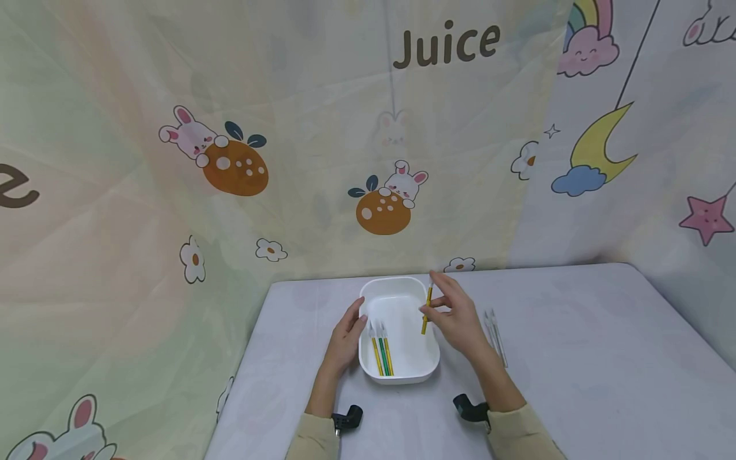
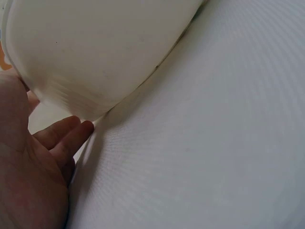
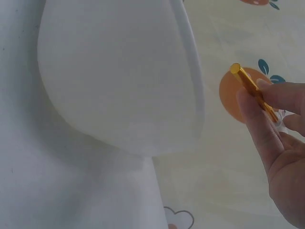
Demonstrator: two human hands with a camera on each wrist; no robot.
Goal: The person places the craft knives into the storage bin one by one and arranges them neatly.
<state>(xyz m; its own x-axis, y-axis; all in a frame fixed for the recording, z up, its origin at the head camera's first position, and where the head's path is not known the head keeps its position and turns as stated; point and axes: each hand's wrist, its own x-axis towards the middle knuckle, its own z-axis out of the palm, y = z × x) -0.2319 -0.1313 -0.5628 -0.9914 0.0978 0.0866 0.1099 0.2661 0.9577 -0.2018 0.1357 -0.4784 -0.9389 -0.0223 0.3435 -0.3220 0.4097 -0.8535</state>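
A white tray (image 1: 408, 358) with rounded corners stands on the table. My left hand (image 1: 345, 342) holds its left side, the thumb at the rim and the fingers along the outer wall; in the left wrist view the fingers (image 2: 71, 138) are under the flared wall. Over the tray's right rim, my right hand (image 1: 460, 319) pinches a slim gold-yellow pen-like stick (image 3: 248, 83) between thumb and fingers. Its upper end looks clear and is partly hidden by the fingers. In the tray, several similar yellow and green sticks (image 1: 382, 358) lie side by side, pale tips pointing away.
To the right of my right forearm, a few thin silver or clear sticks (image 1: 496, 337) lie on the white tabletop (image 1: 586, 370). A printed cloth backdrop (image 1: 310, 160) hangs behind the table's far edge. Dark wrist cameras (image 1: 471, 409) sit at both sleeves.
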